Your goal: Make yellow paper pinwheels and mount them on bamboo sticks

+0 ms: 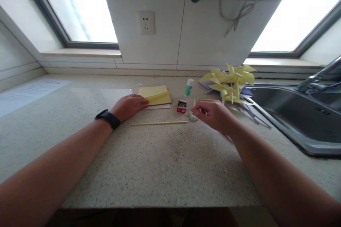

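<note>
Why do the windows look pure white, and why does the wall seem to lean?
Head view: both windows are blown out by daylight, so nothing outside shows; the counter is evenly lit with only soft shadows. The wide lens bends straight lines, tilting the window frames and stretching the arms at the edges. The left hand on the yellow paper and the right hand look slightly soft.

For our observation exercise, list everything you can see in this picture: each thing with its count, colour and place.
paper stack: one, yellow, counter centre
stick: one, pale, in front of stack
small box: one, red and black, right of stack
glue stick: one, white and green, behind box
paper pinwheels: several, yellow, beside sink
sink: one, steel, right
wall socket: one, white, wall
left hand: on the stack, black wristband
right hand: pinching a small clear item
</note>
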The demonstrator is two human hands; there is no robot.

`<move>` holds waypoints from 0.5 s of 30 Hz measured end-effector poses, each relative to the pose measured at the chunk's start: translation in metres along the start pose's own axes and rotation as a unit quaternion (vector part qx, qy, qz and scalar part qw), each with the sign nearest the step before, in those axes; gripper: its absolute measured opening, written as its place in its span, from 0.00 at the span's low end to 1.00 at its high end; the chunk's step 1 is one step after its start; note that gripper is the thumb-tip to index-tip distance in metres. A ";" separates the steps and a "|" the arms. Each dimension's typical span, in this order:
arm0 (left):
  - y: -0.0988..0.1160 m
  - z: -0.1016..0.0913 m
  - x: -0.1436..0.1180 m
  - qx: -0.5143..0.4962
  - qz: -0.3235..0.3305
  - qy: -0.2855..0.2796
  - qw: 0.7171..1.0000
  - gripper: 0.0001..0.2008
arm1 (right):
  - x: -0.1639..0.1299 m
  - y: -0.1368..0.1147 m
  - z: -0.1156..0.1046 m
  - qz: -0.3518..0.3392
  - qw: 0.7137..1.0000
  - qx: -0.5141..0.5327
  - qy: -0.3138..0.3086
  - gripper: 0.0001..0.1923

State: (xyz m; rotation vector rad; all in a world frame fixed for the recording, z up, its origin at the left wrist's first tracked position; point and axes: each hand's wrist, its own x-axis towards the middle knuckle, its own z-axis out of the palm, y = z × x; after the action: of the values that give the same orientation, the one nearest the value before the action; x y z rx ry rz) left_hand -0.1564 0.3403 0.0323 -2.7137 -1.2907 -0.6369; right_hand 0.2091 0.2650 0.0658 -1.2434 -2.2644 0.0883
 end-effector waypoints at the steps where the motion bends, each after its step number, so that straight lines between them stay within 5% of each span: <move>1: 0.000 -0.001 0.000 -0.005 -0.005 -0.002 1.000 0.18 | 0.000 0.000 0.000 -0.002 1.000 -0.001 -0.005 0.14; 15: -0.004 0.000 0.001 -0.019 -0.072 0.011 0.997 0.17 | 0.001 -0.003 -0.003 -0.013 0.999 0.012 -0.031 0.16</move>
State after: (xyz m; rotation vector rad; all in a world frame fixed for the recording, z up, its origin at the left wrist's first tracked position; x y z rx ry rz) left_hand -0.1589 0.3436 0.0324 -2.6522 -1.4928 -0.7089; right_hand 0.2076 0.2630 0.0696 -1.2152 -2.3254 0.1462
